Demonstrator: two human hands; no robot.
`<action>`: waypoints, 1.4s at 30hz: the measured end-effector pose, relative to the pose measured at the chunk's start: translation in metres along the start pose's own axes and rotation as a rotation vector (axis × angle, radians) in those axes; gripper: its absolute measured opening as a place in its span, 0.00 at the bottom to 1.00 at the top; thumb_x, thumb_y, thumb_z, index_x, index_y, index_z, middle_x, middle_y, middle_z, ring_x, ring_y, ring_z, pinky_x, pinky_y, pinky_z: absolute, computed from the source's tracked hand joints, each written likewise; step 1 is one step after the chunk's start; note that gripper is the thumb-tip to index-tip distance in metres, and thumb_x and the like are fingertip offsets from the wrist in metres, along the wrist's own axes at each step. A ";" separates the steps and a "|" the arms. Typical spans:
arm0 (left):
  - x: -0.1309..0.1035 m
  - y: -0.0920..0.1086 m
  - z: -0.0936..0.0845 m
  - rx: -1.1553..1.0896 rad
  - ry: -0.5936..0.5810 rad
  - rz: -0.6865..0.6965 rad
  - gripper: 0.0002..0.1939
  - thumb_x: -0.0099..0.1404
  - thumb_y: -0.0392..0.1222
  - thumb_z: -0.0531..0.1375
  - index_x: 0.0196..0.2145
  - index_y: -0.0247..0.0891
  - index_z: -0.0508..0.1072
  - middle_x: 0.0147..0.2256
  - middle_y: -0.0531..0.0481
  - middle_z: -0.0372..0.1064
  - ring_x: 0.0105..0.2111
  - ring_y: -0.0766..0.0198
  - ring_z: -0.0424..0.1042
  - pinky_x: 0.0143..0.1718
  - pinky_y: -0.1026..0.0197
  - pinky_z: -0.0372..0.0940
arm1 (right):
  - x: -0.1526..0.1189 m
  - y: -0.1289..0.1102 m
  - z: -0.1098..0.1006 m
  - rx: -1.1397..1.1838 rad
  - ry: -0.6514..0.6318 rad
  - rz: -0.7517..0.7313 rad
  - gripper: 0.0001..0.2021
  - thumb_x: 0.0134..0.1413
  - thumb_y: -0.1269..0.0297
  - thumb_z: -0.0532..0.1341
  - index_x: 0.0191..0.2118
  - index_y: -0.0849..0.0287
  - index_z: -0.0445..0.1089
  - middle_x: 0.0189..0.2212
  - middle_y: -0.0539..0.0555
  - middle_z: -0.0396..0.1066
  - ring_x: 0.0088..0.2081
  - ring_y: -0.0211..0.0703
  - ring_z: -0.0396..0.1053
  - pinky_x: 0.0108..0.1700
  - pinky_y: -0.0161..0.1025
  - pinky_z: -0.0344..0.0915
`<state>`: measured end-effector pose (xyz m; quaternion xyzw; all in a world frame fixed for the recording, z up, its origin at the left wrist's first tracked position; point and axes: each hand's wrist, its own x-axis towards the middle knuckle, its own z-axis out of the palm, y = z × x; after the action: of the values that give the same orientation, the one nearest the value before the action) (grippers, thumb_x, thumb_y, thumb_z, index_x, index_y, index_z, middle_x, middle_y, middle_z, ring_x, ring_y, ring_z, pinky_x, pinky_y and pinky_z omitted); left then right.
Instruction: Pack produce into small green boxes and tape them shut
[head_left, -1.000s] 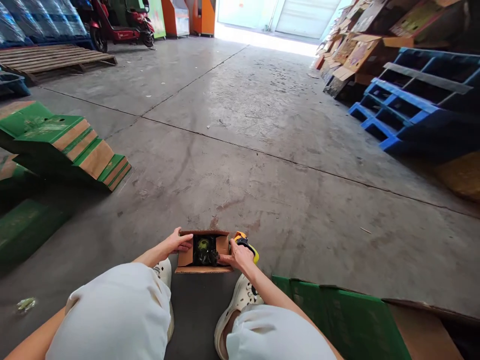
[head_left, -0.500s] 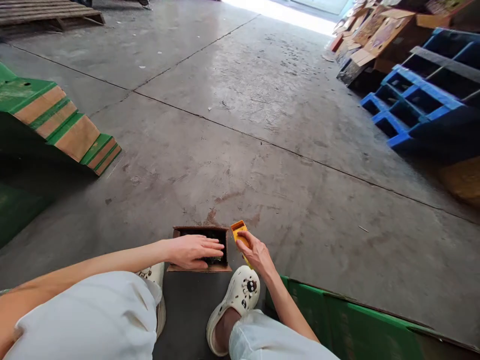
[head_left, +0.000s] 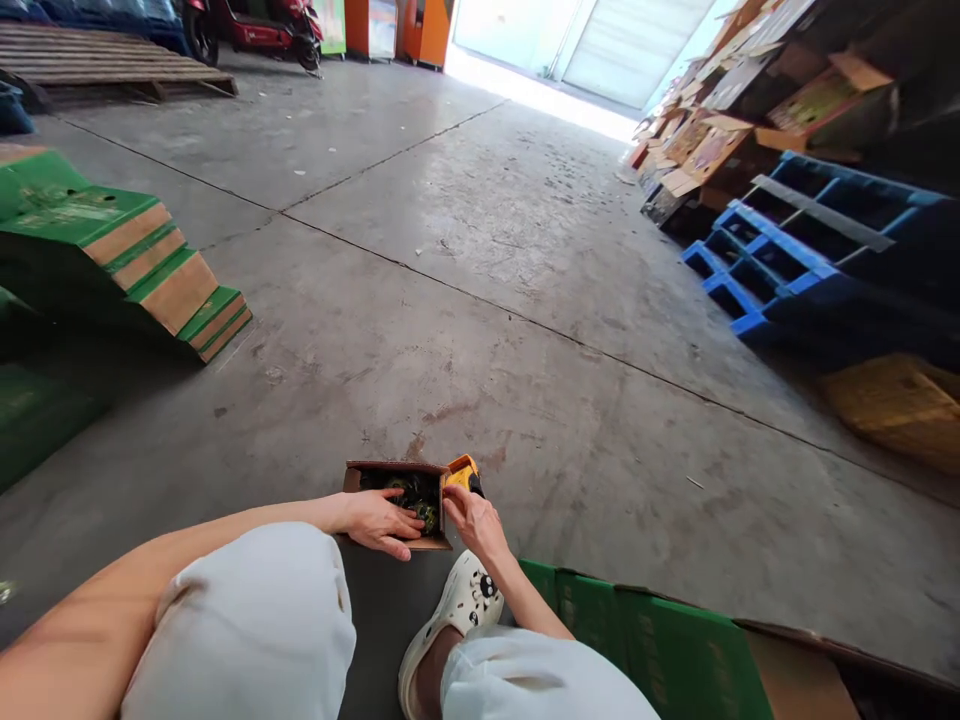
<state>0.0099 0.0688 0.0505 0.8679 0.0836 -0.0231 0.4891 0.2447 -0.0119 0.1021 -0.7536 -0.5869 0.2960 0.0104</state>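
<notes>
I observe the box (head_left: 391,466) on scuffed concrete floor (head_left: 450,330), left hand (head_left: 381,520) spread across it, right hand (head_left: 474,518) at its end, grip indeterminable, blue pallets (head_left: 781,238) and shutter (head_left: 641,45) beyond it.

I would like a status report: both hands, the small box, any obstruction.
Left hand spread over the open cardboard box, partly obstructing its contents. Right hand at the box's right end. Yellow-orange item beside that end, contact unclear.

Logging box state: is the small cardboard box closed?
No, the cardboard box is open, with dark contents showing beside the left hand.
</notes>
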 end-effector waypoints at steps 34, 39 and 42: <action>-0.081 -0.005 -0.059 0.022 0.134 -0.431 0.27 0.75 0.67 0.52 0.56 0.47 0.76 0.50 0.47 0.81 0.50 0.53 0.79 0.65 0.47 0.56 | 0.015 -0.005 0.010 -0.266 -0.163 0.120 0.28 0.60 0.35 0.65 0.54 0.51 0.74 0.52 0.64 0.79 0.55 0.62 0.77 0.49 0.46 0.68; -0.021 -0.007 -0.102 0.350 -0.031 -0.277 0.28 0.75 0.65 0.50 0.37 0.41 0.80 0.36 0.42 0.82 0.42 0.49 0.80 0.61 0.46 0.57 | 0.024 -0.010 0.009 -0.274 -0.151 0.125 0.27 0.62 0.34 0.62 0.52 0.52 0.75 0.51 0.64 0.80 0.54 0.61 0.78 0.49 0.46 0.68; -0.004 -0.024 -0.089 0.259 -0.104 -0.225 0.36 0.69 0.67 0.58 0.63 0.39 0.71 0.60 0.37 0.74 0.58 0.47 0.74 0.63 0.50 0.59 | 0.027 -0.010 0.009 -0.284 -0.156 0.121 0.27 0.64 0.34 0.60 0.52 0.52 0.75 0.51 0.64 0.80 0.55 0.60 0.78 0.49 0.47 0.68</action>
<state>-0.0021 0.1565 0.0770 0.9064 0.1511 -0.1330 0.3713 0.2351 0.0120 0.0868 -0.7561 -0.5753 0.2678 -0.1598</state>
